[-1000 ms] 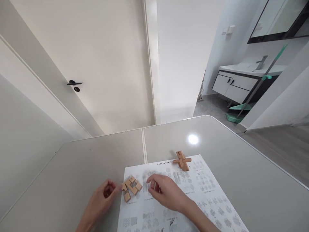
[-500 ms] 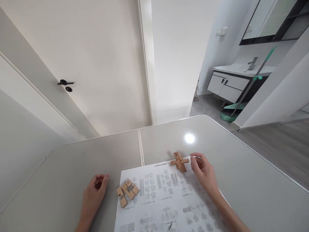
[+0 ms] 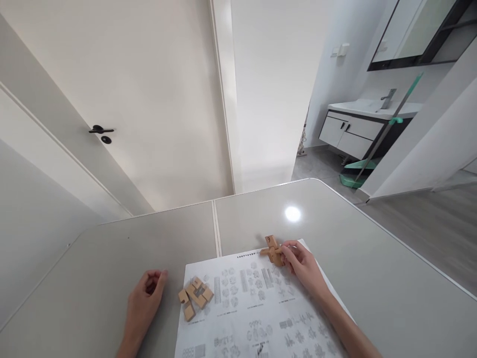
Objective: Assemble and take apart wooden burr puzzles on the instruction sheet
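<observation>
My right hand pinches one arm of a cross-shaped wooden puzzle, made of interlocked blocks with a dark mark on its upper end. This cross is at the top right of a printed paper sheet. On the sheet's left side lie loose notched wooden puzzle pieces, close together, some with dark marks. To their left, my left hand rests on the table, fingers curled and thumb against the forefinger, with nothing seen in it.
The sheet carries rows of small grey diagrams. Under it is a pale grey table with a seam and a rounded far corner. Beyond stand a white door, a washbasin cabinet and a green dustpan.
My right hand has moved left from beside the wooden cross and closed on its right arm. My left hand and the loose pieces look unmoved on the table.
</observation>
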Motion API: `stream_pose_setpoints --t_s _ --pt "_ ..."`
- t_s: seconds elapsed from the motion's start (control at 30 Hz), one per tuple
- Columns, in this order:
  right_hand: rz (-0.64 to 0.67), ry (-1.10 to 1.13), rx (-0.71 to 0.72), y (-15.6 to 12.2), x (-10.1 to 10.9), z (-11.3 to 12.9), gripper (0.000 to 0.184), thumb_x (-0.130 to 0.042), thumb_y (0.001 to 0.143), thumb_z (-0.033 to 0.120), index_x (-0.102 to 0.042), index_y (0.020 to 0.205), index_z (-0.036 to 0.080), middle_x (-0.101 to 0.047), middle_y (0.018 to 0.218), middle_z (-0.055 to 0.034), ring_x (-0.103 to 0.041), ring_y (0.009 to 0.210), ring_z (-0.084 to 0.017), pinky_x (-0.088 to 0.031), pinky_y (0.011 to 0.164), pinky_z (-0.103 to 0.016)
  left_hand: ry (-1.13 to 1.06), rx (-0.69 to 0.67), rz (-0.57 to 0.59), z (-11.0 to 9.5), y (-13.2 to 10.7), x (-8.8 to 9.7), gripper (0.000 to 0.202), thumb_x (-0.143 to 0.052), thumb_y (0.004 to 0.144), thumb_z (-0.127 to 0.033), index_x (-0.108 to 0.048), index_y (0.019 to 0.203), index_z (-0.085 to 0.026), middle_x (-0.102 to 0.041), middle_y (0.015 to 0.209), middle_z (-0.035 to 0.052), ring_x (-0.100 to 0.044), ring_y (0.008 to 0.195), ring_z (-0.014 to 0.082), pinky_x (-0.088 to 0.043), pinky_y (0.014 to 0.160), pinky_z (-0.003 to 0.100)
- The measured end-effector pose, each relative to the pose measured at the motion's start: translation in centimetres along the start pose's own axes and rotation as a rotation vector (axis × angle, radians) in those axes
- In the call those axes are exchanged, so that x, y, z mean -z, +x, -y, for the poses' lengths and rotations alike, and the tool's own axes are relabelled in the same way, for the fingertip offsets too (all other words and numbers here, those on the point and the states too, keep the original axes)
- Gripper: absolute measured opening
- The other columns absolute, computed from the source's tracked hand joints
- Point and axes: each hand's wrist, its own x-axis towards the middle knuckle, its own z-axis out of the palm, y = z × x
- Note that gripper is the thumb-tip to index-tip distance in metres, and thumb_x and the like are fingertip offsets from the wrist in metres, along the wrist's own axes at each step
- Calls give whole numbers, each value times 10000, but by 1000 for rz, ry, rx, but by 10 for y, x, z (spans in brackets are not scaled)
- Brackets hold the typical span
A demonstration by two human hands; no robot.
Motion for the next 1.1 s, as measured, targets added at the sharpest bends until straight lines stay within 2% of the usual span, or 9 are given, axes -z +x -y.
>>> stream_pose_setpoints --t_s 0.17,0.27,0.43,0.5,0.6,0.67,0.73,0.8,1.1 --pt "98 157 -49 0 2 -3 358 -719 881 559 -567 868 234 -522 624 59 -389 516 -117 -316 504 -246 22 -27 -59 -4 -8 -3 407 -564 849 -651 -563 829 -244 -592 629 -35 -547 548 176 -459 576 276" --pt "203 292 -73 0 1 -7 325 -724 907 497 -543 868 230 -549 634 65 -347 476 -84 -295 505 -240 46 -111 -122 -23 -29 -16 350 -583 869 -597 -567 847 -248 -608 653 -32 -522 534 162 -450 561 269" --pt "364 465 -74 -1 0 -12 274 -705 941 444 -527 925 237 -565 626 70 -363 440 -73 -262 470 -231 -90 -338 309 -81 -73 -51 278 -541 966 -523 -592 893 -260 -638 743 -10 -535 597 166 -479 592 260" --pt "429 480 -76 -3 -1 -11 278 -711 932 440 -519 933 239 -563 622 70 -369 437 -76 -264 463 -231 -149 -312 428 -103 -83 -65 276 -580 963 -529 -611 1080 -280 -704 1027 44 -612 751 194 -528 678 288" --pt "533 477 -84 -7 -3 -7 283 -735 910 422 -524 927 235 -561 615 65 -392 445 -85 -283 461 -234 -270 -246 597 -126 -89 -84 543 -613 943 -590 -503 1411 -340 -598 1408 106 -633 1103 284 -573 769 336" --pt "602 469 -85 -9 -5 -5 263 -741 908 391 -536 918 226 -579 630 52 -423 458 -92 -308 471 -240 -394 -184 661 -133 -91 -96 526 -465 1015 -610 -474 1466 -338 -542 1504 104 -553 1317 298 -533 994 402" --pt "650 459 -81 -11 -6 -3 235 -733 916 362 -549 914 217 -601 656 37 -456 481 -100 -337 487 -245 -507 -97 667 -136 -92 -107 541 -301 1054 -630 -505 1445 -316 -545 1517 96 -481 1425 284 -419 1155 444" --pt "673 452 -74 -12 -7 -3 212 -721 922 342 -552 921 216 -612 679 32 -477 504 -107 -361 502 -249 -563 -38 641 -137 -93 -117 568 -254 1053 -649 -533 1413 -309 -574 1495 83 -471 1441 277 -377 1196 452" --pt "709 376 -65 -13 -10 -1 159 -678 922 306 -556 966 213 -635 717 30 -525 508 -113 -411 525 -256 -615 -114 472 -139 -95 -131 488 -334 1043 -624 -655 1119 -266 -721 1182 69 -655 1157 266 -482 1058 387"
